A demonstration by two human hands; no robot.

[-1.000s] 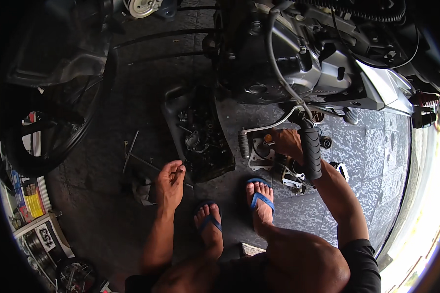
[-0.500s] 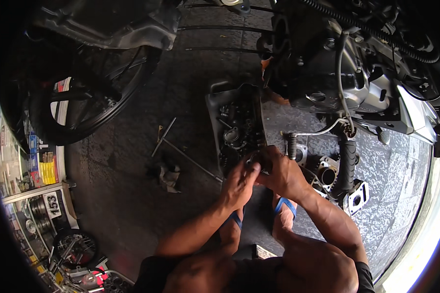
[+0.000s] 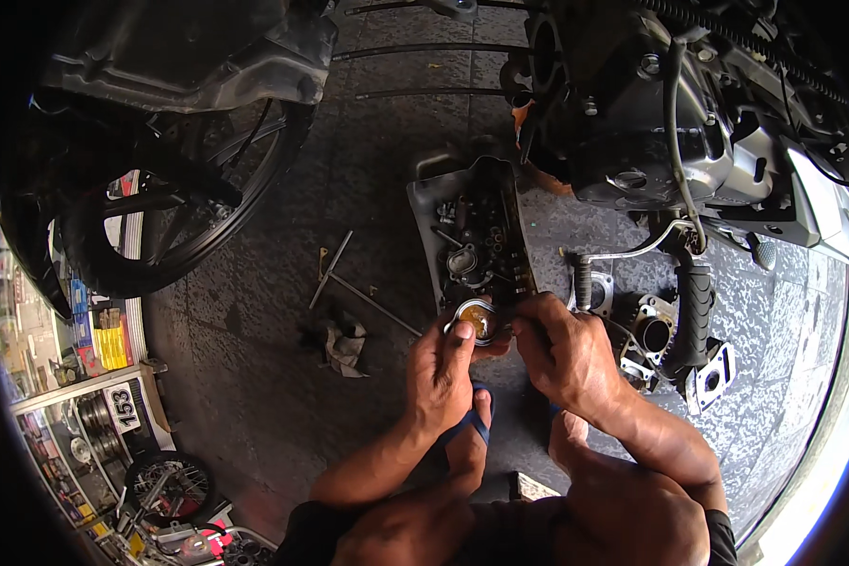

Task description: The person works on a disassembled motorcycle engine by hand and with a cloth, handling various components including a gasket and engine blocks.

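My left hand point(image 3: 443, 373) holds a round piston-like metal part point(image 3: 478, 323), its silver rim turned up and its middle amber-brown. The thumb presses on the near left of the rim, and fingers curl beneath. Close against the part's right side is my right hand point(image 3: 564, 354), fingers bent and pinched together; whatever lies between them is dark and partly hidden. Just beyond both hands, a dark plastic tray point(image 3: 424, 212) contains several greasy engine parts, among them a pale oval metal piece point(image 3: 461, 261).
An engine point(image 3: 641, 141) fills the upper right, with long studs pointing left. Beneath its kick lever lie a cylinder block point(image 3: 653, 333) and a flat plate point(image 3: 714, 379). A T-handle wrench point(image 3: 373, 300) and crumpled rag point(image 3: 345, 347) lie left. A wheel point(image 3: 241, 226) stands upper left.
My hands have drawn apart slightly, and the round part has come into plain view, face up in the left hand. The whole scene has shifted a little rightward.
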